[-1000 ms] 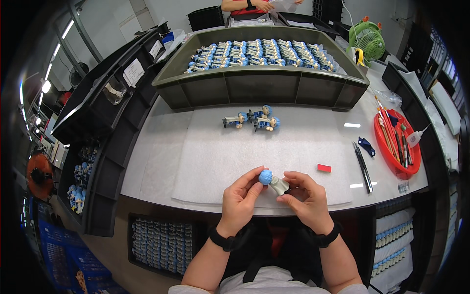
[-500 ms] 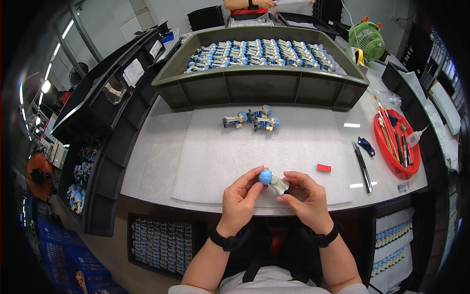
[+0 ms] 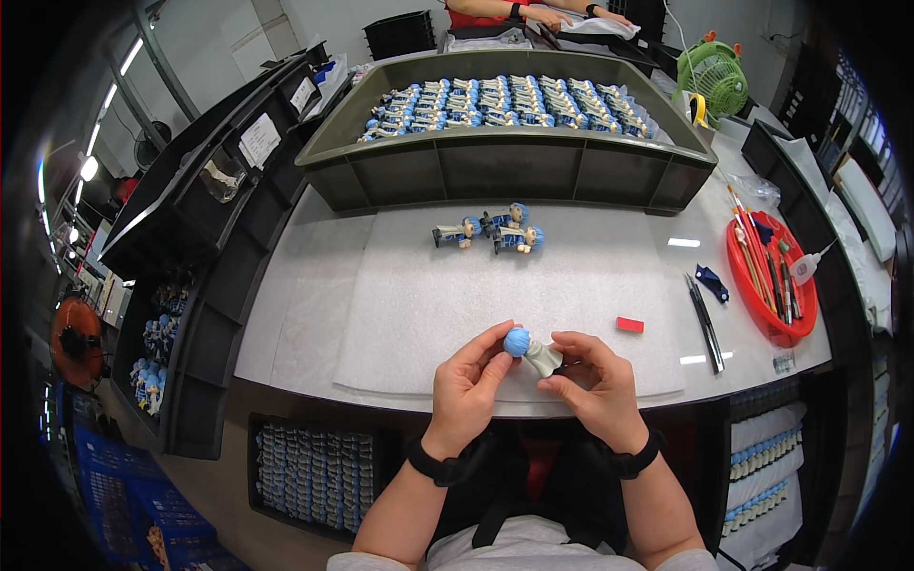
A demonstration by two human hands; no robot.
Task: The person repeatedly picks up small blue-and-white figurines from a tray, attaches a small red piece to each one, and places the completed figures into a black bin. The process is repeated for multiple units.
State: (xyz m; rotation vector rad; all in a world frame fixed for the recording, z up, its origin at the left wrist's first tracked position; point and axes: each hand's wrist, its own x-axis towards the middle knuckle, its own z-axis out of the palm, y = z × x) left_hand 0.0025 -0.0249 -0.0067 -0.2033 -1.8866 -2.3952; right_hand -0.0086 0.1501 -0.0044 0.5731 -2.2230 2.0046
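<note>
Co-worker's hand (image 3: 549, 17) has shifted right; the person's hands (image 3: 466, 379) grip a blue-haired figurine (image 3: 542, 356), apparently caped in off-white.

The white table (image 3: 295, 314) carries a pale sheet (image 3: 428, 314), a red basket (image 3: 789, 336) (rounded), a dark-blue scrap (image 3: 711, 285) — and a large bin (image 3: 505, 171).

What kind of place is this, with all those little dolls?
Probably a toy workshop or factory: matching figures lie in rows in a big bin, a red tray holds brushes, and the left hand and right hand hold another figure.
</note>
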